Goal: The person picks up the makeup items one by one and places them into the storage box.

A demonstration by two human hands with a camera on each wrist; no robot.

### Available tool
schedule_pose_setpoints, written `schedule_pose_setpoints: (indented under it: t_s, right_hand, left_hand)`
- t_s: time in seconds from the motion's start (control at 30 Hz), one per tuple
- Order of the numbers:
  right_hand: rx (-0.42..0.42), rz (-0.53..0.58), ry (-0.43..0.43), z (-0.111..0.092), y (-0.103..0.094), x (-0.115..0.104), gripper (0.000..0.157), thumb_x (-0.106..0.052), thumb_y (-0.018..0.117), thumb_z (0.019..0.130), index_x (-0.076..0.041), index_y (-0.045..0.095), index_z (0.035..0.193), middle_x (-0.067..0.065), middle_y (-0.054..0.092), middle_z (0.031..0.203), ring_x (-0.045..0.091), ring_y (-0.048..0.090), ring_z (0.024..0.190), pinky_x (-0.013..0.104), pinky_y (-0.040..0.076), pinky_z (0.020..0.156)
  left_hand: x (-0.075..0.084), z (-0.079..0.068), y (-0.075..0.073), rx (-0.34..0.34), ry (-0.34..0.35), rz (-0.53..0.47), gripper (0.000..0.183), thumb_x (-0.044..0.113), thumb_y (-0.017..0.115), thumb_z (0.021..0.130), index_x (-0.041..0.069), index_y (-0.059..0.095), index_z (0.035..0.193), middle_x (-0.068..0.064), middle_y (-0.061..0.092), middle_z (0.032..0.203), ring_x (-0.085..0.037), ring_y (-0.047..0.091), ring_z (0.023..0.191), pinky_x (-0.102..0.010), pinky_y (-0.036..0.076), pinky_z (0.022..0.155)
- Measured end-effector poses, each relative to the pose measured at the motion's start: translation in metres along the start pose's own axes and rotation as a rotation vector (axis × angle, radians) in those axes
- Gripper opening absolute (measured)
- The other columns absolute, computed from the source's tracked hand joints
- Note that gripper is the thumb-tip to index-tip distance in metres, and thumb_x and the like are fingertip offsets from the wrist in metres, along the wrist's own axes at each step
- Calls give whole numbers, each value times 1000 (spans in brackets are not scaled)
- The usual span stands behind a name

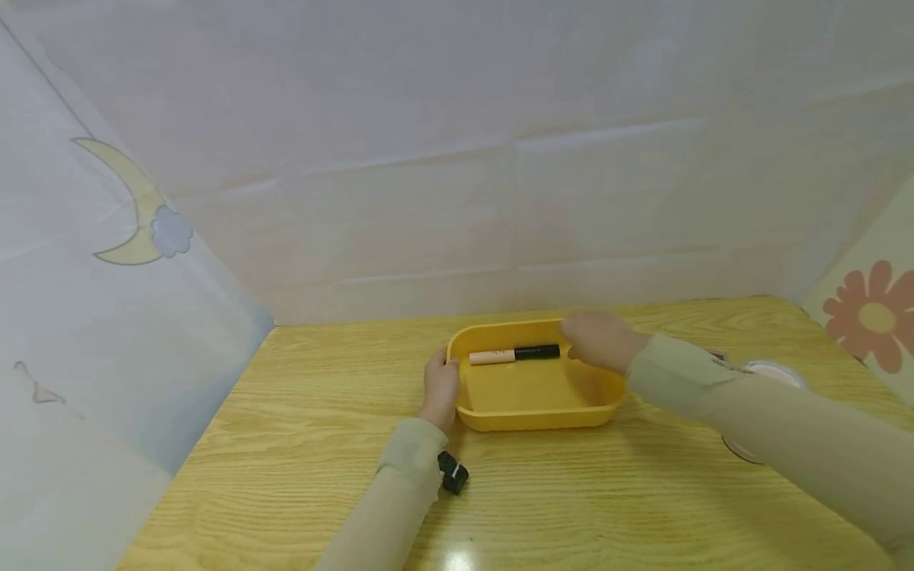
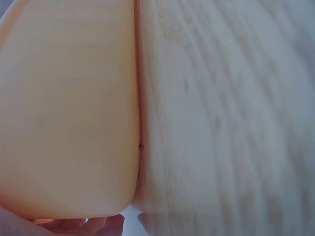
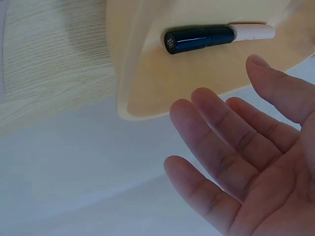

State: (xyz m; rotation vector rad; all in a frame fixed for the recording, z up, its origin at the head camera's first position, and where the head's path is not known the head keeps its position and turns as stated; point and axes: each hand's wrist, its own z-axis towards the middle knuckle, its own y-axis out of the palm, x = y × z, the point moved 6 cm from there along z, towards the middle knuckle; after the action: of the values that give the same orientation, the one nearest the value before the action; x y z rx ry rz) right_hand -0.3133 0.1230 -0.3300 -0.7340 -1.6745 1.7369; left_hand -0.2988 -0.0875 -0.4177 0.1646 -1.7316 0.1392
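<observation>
A shallow yellow tray sits on the wooden table. Inside it, along the far wall, lies a slim cosmetic tube, half black and half pale pink. My left hand grips the tray's left end, thumb at the rim; in the left wrist view its fingers curl at the tray's edge. Over the far right corner of the tray is my right hand. The right wrist view shows that hand holding nothing, its fingers spread and slightly bent, with the tube beyond them.
To the right, my right sleeve partly hides a round, pale-rimmed object and a small dark item beside it. A black device is strapped at my left wrist. Pale printed cloth hangs behind the table.
</observation>
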Motion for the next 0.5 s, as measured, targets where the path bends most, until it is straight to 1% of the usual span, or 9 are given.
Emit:
schedule_pose_setpoints:
  t_s: [0.2,0.33,0.5]
  right_hand:
    - [-47,-13,36,-6,-1,3,18,-9,77,82,-3,60,83,2,56,73,19,57,68,32,53,62]
    - [-51,8,51,-10,-3,5,17,-9,77,82,-3,61,84,3,58,74,19,58,68,32,54,61]
    - [-37,31,56,-17,-5,10,17,-9,77,81,-1,62,85,4,60,76,20,58,67,33,53,60]
  left_hand:
    - [0,-1,1,-12,-2,-12,44,3,32,103,-4,35,147,-22,42,145,-37,43,131,-49,38,107]
    - [0,-1,1,-12,-1,-8,43,3,33,103,-3,37,146,-22,43,144,-37,44,130,-49,39,106]
    - [2,-3,0,-16,8,-8,43,3,32,104,-4,37,146,-22,44,143,-38,44,130,-50,39,106]
